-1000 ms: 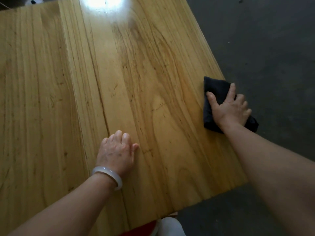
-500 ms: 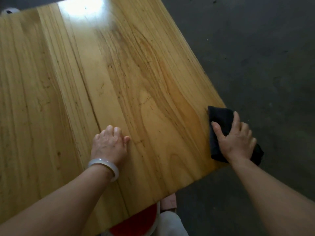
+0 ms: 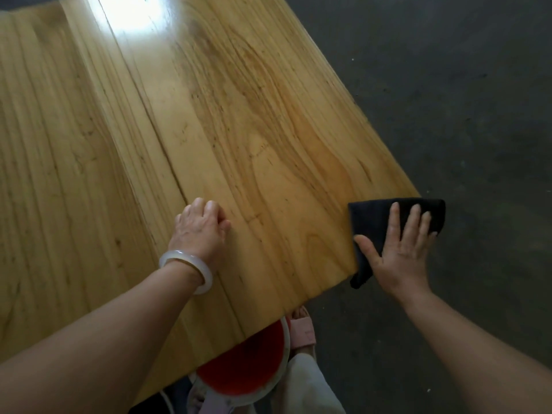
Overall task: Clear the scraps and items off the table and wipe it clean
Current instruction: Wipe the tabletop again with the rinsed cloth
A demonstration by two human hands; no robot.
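The wooden table (image 3: 239, 121) fills most of the view, its bare top showing only grain and a bright glare at the back. A black cloth (image 3: 376, 219) lies over the table's near right corner and hangs past the edge. My right hand (image 3: 400, 252) presses flat on the cloth with straight, spread fingers. My left hand (image 3: 200, 231), with a pale bangle on the wrist, rests on the tabletop near the front edge, its fingers bent under against the wood and holding nothing.
A red-seated round stool (image 3: 245, 366) sits under the table's front edge, beside my foot in a pink slipper (image 3: 303, 330). Dark grey floor (image 3: 448, 115) runs along the table's right side.
My right hand has slid the black cloth along the right edge toward me, down to the near corner. My left hand has stayed on the tabletop.
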